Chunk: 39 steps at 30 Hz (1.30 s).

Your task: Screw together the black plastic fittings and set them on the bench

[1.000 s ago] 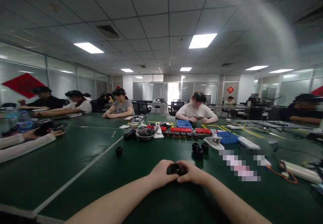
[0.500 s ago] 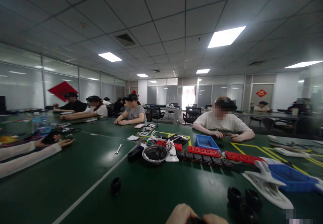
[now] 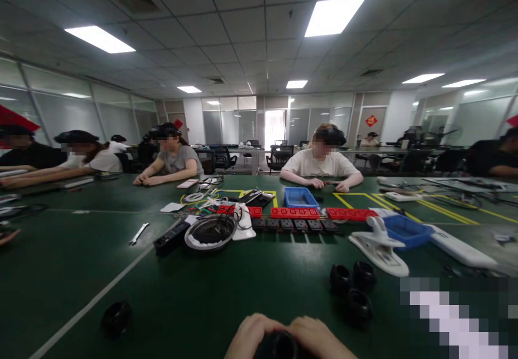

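Note:
At the bottom edge, my left hand [image 3: 251, 334] and my right hand [image 3: 318, 337] close around a black ring-shaped part [image 3: 284, 345] from both sides. Its lower portion is cut off by the frame, and my fingertips are partly hidden behind it. Three similar black parts stand in a cluster to the right: one [image 3: 340, 278] at the left, another [image 3: 364, 276] behind, and a third [image 3: 359, 305] nearer me. A further black part [image 3: 116, 319] lies alone on the left of the green table [image 3: 182, 299].
Ahead lie a metal bowl [image 3: 210, 234] with cables, red socket strips [image 3: 294, 212], a black socket row [image 3: 297, 224], a white clamp-like piece [image 3: 380, 245] and blue trays [image 3: 301, 197]. A wrench [image 3: 139, 234] rests left. A person [image 3: 324, 162] sits opposite.
The view has turned right and tilted down, so the table things shift left and up in the picture. More of my hands and the black part between them shows now.

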Each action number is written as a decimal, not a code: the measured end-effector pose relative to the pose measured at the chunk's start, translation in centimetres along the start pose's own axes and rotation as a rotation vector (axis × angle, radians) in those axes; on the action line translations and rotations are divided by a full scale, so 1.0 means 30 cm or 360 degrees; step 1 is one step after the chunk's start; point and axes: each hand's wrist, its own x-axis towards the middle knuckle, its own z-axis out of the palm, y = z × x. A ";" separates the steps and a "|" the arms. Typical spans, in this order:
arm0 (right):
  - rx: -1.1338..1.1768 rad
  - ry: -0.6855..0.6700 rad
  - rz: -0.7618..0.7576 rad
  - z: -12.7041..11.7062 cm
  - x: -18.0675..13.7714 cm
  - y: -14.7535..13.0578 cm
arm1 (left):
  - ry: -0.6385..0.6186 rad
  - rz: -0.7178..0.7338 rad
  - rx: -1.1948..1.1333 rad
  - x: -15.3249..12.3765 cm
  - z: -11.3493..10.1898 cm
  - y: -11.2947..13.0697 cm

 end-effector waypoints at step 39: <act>-0.0439 0.0424 0.0567 0.022 -0.034 -0.191 | 0.0274 -0.0043 0.0291 -0.045 0.001 0.134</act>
